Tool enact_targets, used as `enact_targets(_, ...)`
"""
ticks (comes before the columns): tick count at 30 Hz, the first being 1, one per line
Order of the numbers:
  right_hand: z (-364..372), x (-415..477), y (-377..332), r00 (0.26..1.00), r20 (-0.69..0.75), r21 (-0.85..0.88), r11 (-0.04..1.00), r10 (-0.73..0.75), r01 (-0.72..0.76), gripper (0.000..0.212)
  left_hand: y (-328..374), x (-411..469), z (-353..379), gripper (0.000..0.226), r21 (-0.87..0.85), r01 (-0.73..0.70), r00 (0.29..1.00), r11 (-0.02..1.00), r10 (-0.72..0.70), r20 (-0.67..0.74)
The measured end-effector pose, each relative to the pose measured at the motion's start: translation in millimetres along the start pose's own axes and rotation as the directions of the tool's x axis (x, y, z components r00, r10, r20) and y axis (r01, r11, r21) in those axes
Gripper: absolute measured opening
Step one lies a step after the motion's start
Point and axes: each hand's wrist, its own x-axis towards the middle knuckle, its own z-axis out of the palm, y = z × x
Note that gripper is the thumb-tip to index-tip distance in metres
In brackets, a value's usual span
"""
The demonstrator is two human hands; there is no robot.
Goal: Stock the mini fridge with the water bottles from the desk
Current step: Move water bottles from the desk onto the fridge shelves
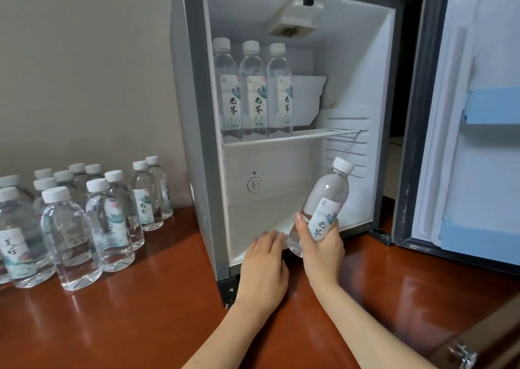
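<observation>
Holding position noted from the head view, the only view supplied.

The right hand (pixel 323 244) has its grip wrapped round the lower label of the held bottle (pixel 326 199), thumb on the near side and fingers curled behind. The bottle is tilted, with its cap leaning up and to the right. Its base is just at the front lip of the lower compartment of the mini fridge (pixel 197 115).

The left hand (pixel 264 259) lies flat with its grip spread, fingers straight over that same lip and just beside the bottle's base. Whether they touch the bottle cannot be told.

The door (pixel 478 115) stands wide open to the right. Three shelf bottles (pixel 252 92) stand upright in a row at the left of the wire shelf (pixel 332 132). The counter bottles (pixel 70 228), a dense cluster, wait on the counter (pixel 140 312) left of the fridge.

Assessment: stocking is at an early stage, and the step in hand looks like a placement into the lower compartment.

Hazards:
- The base sits low and could catch the front lip as the bottle goes in.
- If released while tilted, the bottle may topple and roll out onto the counter.
- The low grip leaves the upper body free to swing, and the cap could strike the underside of the wire shelf.
- The left fingers lie in the likely set-down path and could be pinched or spoil the placement.
</observation>
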Motion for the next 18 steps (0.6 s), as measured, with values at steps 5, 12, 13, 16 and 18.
enact_targets(5,2.1,-2.1,0.4,0.999,0.020,0.036,0.998,0.044,-0.045,0.078,-2.9,-2.2,1.2,0.058,0.041,0.034,0.999,0.999,-0.032,-0.040)
enact_targets(12,2.8,-4.9,-1.5,0.992,0.118,0.056,0.998,0.033,-0.039,0.076,-1.7,-4.7,-1.1,0.065,0.051,0.039,0.999,0.998,-0.038,-0.016)
enact_targets(13,2.9,-5.5,-1.9,0.991,0.127,0.062,0.997,0.028,-0.036,0.075,-2.0,-4.8,-0.9,0.065,0.051,0.042,0.999,0.998,-0.041,-0.018)
enact_targets(16,4.0,-6.8,-3.2,0.989,0.147,0.071,0.997,0.016,-0.027,0.070,-1.2,-5.8,-1.2,0.066,0.051,0.037,0.999,0.998,-0.036,-0.011)
enact_targets(18,5.8,-7.4,-0.9,0.983,0.181,0.066,0.998,0.003,-0.015,0.067,-0.9,-6.2,-1.5,0.069,0.061,0.045,0.999,0.997,-0.045,0.001)
